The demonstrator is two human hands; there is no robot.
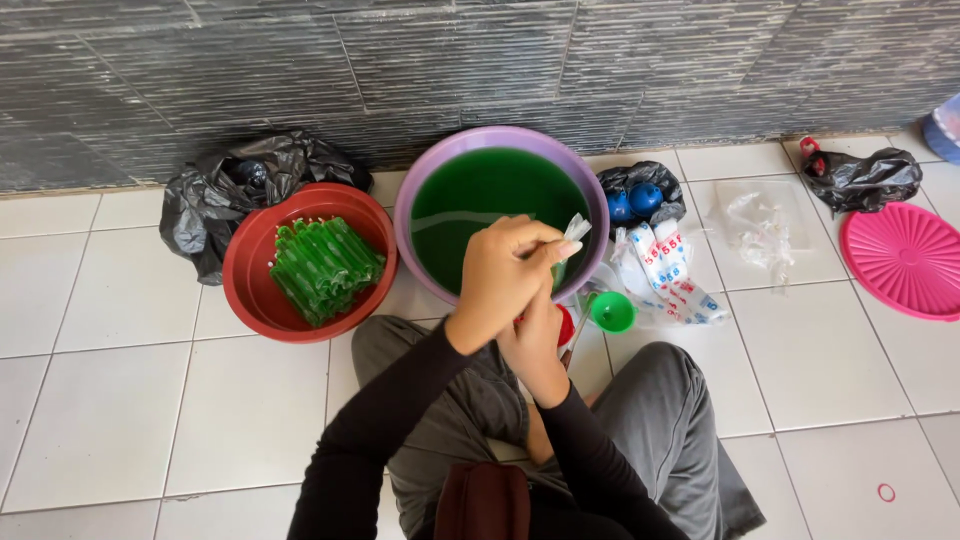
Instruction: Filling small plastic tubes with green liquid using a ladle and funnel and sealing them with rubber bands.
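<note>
Both hands (520, 290) pinch a clear plastic tube (575, 230) over the purple basin (420, 190).

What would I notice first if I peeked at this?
The big purple basin of bright green liquid by the wall, behind the left hand pinching a clear plastic bag. Left of it, a red bowl holds green filled tubes.

**Clearance around the work area**

Bare tile lies open at 7 to 9 o'clock. At 12 the purple basin (500, 140) of green liquid blocks; red bowl (250, 270) at 10, green funnel (612, 312) and packets (668, 265) at 2.
</note>
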